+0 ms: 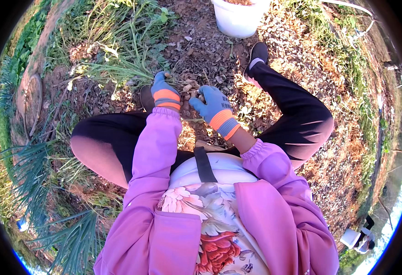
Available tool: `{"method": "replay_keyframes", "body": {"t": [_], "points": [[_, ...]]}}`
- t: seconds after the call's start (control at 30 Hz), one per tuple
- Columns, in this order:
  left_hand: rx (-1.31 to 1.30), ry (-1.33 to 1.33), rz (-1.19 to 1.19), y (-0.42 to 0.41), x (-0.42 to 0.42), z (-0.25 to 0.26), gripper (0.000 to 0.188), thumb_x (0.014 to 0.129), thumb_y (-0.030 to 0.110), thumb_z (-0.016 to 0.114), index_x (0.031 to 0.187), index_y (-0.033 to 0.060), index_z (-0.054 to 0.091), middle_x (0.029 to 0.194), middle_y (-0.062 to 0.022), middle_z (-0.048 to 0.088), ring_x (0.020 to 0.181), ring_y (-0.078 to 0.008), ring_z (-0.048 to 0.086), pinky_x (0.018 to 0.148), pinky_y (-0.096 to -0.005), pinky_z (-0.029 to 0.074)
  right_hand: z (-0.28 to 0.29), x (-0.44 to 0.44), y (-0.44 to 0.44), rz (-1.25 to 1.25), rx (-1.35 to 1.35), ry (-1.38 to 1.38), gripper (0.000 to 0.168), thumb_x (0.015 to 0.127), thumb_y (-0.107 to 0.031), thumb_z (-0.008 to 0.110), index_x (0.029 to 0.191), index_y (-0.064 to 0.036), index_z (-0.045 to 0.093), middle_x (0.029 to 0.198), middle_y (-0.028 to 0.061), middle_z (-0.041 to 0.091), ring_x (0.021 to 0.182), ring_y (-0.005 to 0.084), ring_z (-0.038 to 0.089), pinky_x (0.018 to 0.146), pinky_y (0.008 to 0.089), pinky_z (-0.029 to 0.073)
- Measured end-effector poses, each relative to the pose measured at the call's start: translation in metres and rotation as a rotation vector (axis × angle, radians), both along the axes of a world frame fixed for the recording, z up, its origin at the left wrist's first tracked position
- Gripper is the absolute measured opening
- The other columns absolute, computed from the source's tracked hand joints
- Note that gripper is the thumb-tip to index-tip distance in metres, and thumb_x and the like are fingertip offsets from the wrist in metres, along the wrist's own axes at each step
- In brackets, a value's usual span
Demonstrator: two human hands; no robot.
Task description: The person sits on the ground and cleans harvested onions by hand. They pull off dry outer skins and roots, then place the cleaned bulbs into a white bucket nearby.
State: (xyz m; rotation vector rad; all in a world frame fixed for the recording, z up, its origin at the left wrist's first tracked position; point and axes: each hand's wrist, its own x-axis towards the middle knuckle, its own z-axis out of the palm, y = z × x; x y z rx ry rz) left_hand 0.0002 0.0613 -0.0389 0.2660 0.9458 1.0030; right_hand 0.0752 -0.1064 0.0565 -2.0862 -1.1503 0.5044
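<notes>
My left hand (165,86), in a blue work glove with an orange cuff, is closed around the stems of an uprooted peanut plant (132,70). Its green leafy tops point left, and its root end with pale peanut pods (188,86) lies between my hands. At the right side of those pods is my right hand (209,101), gloved the same way, with its fingers curled and the thumb apart. Small pods show between thumb and fingers; whether they are gripped is hard to tell.
A white bucket (237,17) with brown contents stands ahead on leaf-littered soil. Pulled green plants (132,31) are heaped at the upper left. My bent legs flank the work spot. A hose-like loop (32,103) lies far left. Another person (365,240) is at the lower right beside a white container (350,238).
</notes>
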Motion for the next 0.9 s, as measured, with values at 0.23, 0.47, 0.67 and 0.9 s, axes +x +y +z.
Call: {"method": "replay_keyframes", "body": {"t": [0.23, 0.47, 0.67, 0.9], "points": [[0.009, 0.089, 0.059, -0.005, 0.004, 0.0, 0.018, 0.072, 0.02, 0.059, 0.065, 0.0033, 0.056, 0.063, -0.0046, 0.053, 0.051, -0.0154, 0.047, 0.048, -0.0302, 0.041, -0.006, -0.002, 0.018, 0.054, -0.169, 0.04, 0.038, 0.072, -0.03, 0.063, 0.096, -0.003, 0.053, 0.086, 0.0165, 0.057, 0.079, 0.0358, 0.056, 0.068, 0.0418, 0.045], [-0.041, 0.18, 0.053, 0.01, -0.004, -0.008, 0.019, 0.068, 0.02, 0.06, 0.061, 0.0034, 0.055, 0.059, -0.0035, 0.051, 0.049, -0.0165, 0.045, 0.048, -0.0315, 0.04, 0.018, 0.024, -0.015, 0.198, 0.001, 1.059, 0.014, 0.074, -0.015, 0.062, 0.084, -0.008, 0.054, 0.064, -0.0026, 0.048, 0.05, 0.0031, 0.042, 0.043, 0.0172, 0.032], [0.4, 0.397, -0.072, 0.004, -0.007, -0.034, 0.015, 0.073, 0.017, 0.057, 0.067, 0.0036, 0.057, 0.064, -0.0046, 0.054, 0.055, -0.0142, 0.048, 0.052, -0.0288, 0.041, 0.003, 0.026, 0.006, 0.185, 0.349, 0.229, 0.018, 0.075, -0.013, 0.056, 0.092, -0.006, 0.056, 0.075, 0.0108, 0.055, 0.072, 0.0248, 0.058, 0.063, 0.0352, 0.046], [0.018, 0.118, -0.061, -0.009, 0.002, 0.007, 0.014, 0.077, 0.015, 0.054, 0.072, 0.0025, 0.058, 0.066, -0.0048, 0.054, 0.056, -0.0135, 0.048, 0.053, -0.0272, 0.041, 0.007, 0.017, 0.026, 0.392, -0.132, -0.142, 0.026, 0.078, -0.024, 0.057, 0.102, -0.014, 0.051, 0.104, 0.0134, 0.049, 0.086, 0.0323, 0.057, 0.071, 0.0424, 0.046]]}}
